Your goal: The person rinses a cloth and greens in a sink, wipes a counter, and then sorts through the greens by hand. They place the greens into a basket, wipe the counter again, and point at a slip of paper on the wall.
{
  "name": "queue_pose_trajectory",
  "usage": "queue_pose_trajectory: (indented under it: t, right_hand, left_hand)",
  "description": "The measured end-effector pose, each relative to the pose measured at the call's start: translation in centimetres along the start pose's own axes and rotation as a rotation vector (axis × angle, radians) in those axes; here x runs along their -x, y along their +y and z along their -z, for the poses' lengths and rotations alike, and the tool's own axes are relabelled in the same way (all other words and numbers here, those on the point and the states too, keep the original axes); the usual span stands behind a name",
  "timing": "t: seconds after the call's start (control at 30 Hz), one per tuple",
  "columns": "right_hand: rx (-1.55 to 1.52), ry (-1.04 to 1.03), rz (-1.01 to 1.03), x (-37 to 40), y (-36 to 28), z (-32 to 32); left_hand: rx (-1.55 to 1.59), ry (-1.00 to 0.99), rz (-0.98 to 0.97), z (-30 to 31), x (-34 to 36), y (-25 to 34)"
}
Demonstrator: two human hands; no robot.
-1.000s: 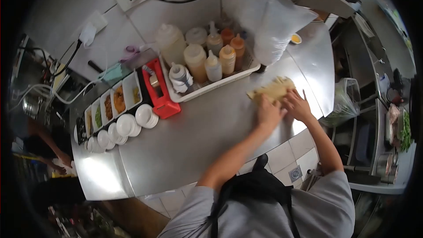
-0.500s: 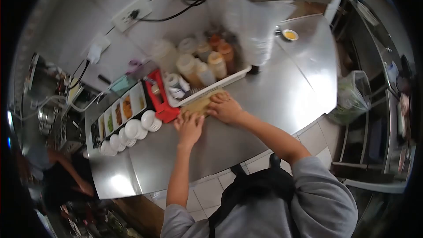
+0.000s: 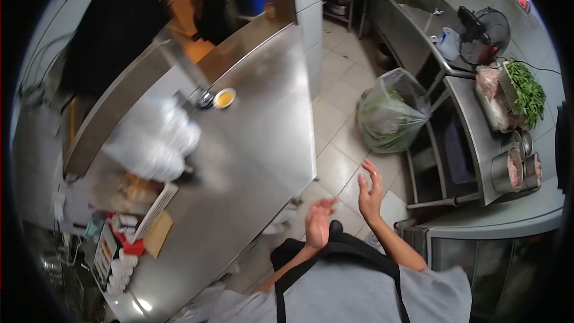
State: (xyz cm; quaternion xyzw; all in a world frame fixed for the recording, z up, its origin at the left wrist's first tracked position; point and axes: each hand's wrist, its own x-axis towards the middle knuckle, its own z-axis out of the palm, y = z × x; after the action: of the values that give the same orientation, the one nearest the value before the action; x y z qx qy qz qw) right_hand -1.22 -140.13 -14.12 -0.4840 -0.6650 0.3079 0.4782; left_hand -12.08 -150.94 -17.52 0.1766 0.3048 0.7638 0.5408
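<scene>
Both my hands are raised in front of my body, over the tiled floor beyond the counter's edge. My left hand (image 3: 320, 222) is empty, its fingers loosely bent and apart. To the right of it, my right hand (image 3: 370, 193) holds nothing, with thumb and fingers apart. A flat tan cloth-like piece (image 3: 158, 234) lies on the steel counter (image 3: 239, 185), against a white tray (image 3: 156, 208) of sauce bottles. Farther along the counter sits a small white bowl (image 3: 224, 98) with yellow contents.
A clear bag of greens (image 3: 391, 113) stands on the floor ahead. On the right are a steel shelf unit (image 3: 463, 131), metal pots (image 3: 507, 170), a basket of green leaves (image 3: 526, 93) and a fan (image 3: 485, 36). Plastic bags (image 3: 158, 137) lie on the counter.
My hands have left the tan piece on the counter and come up empty over the floor. My view has turned right, bringing the shelves and sink side into sight.
</scene>
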Motion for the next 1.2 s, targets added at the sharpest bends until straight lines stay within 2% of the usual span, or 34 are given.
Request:
queue_pose_trajectory:
  t: [0.03, 0.1, 0.13, 0.27, 0.33, 0.43, 0.5, 0.53, 0.57, 0.6, 0.63, 0.67, 0.7, 0.73, 0.77, 0.8, 0.87, 0.9, 0.97, 1.0, 1.03, 1.07, 1.13, 1.2]
  right_hand:
    - [0.016, 0.015, -0.008, -1.3, 1.0, 1.6]
    - [-0.045, 0.13, -0.114, -4.7, 2.7, 4.1]
    - [-0.03, 0.142, -0.121, -6.7, 3.4, 4.9]
    - [0.051, 0.162, -0.033, -16.8, 7.8, 4.4]
    - [0.234, 0.042, 0.036, -22.7, 11.2, 3.4]
    - [0.594, -0.207, 0.042, -29.3, 22.0, 3.4]
    - [0.831, -0.462, -0.204, -30.8, 31.8, 5.9]
    - [0.838, -0.562, -0.459, -31.1, 35.7, 8.0]
    - [0.768, -0.562, -0.763, -29.7, 41.2, 10.4]
    - [0.909, -0.874, -0.884, -28.7, 45.9, 13.2]
    - [0.84, -0.851, -1.241, -26.9, 48.7, 15.4]
    - [1.007, -0.991, -1.007, -27.7, 45.7, 16.8]
    - [0.777, -0.864, -1.394, -29.3, 44.0, 17.4]
    - [0.737, -0.756, -1.427, -33.1, 37.4, 16.8]
    - [0.647, -0.794, -1.564, -35.5, 36.3, 16.5]
    - [0.571, -0.769, -1.526, -37.7, 35.5, 16.4]
    - [0.502, -0.697, -1.204, -40.5, 38.2, 15.8]
    - [0.442, -0.617, -1.064, -44.3, 37.4, 15.1]
    - [0.245, -0.411, -0.833, -52.5, 37.5, 13.1]
    - [0.099, -0.274, -0.727, -57.5, 38.3, 12.0]
    - [0.259, -0.295, -0.629, -64.3, 36.5, 11.6]
    - [0.11, -0.158, -0.523, -69.5, 36.3, 10.5]
    - [0.004, -0.086, -0.423, -80.9, 35.8, 9.5]
    - [0.049, 0.037, -0.32, -90.9, 35.8, 8.3]
  left_hand:
    - [0.007, -0.011, 0.019, -0.7, -0.6, -1.5]
    - [-0.001, -0.051, 0.417, -2.0, -3.1, -3.6]
    - [-0.04, -0.036, 0.44, -2.5, -4.8, -4.5]
    - [-0.146, -0.063, 0.391, -6.0, -13.7, -5.0]
    - [-0.211, -0.076, 0.284, -7.3, -19.4, -5.5]
    - [-0.233, -0.022, 0.273, -7.9, -29.2, -8.0]
    - [-0.269, 0.078, 0.276, -8.8, -36.0, -8.7]
    - [-0.261, 0.06, 0.264, -9.6, -40.1, -9.0]
    - [-0.371, 0.039, 0.242, -10.1, -43.6, -9.0]
    - [-0.475, 0.019, 0.217, -10.9, -47.2, -9.2]
    - [-0.592, -0.012, 0.206, -12.3, -50.9, -8.7]
    - [-0.591, -0.018, 0.205, -14.0, -54.5, -8.5]
    - [-0.672, -0.07, 0.182, -15.7, -58.0, -8.0]
    - [-0.762, -0.13, 0.158, -16.9, -61.4, -7.8]
    - [-0.795, -0.164, 0.164, -18.2, -64.8, -8.0]
    - [-0.814, -0.188, 0.172, -19.0, -68.0, -8.7]
    - [-0.884, -0.308, 0.235, -20.5, -74.6, -11.1]
    - [-0.887, -0.328, 0.245, -21.1, -77.6, -12.7]
    - [-0.962, -0.505, 0.255, -22.0, -82.3, -15.4]
    - [-0.968, -0.515, 0.261, -23.3, -84.5, -16.4]
    - [-1.05, -0.582, 0.309, -24.7, -87.2, -17.3]
    - [-1.152, -0.643, 0.38, -25.4, -89.1, -17.2]
    - [-1.232, -0.685, 0.4, -27.5, -93.8, -17.2]
    - [-1.317, -0.737, 0.43, -29.4, -98.4, -18.1]
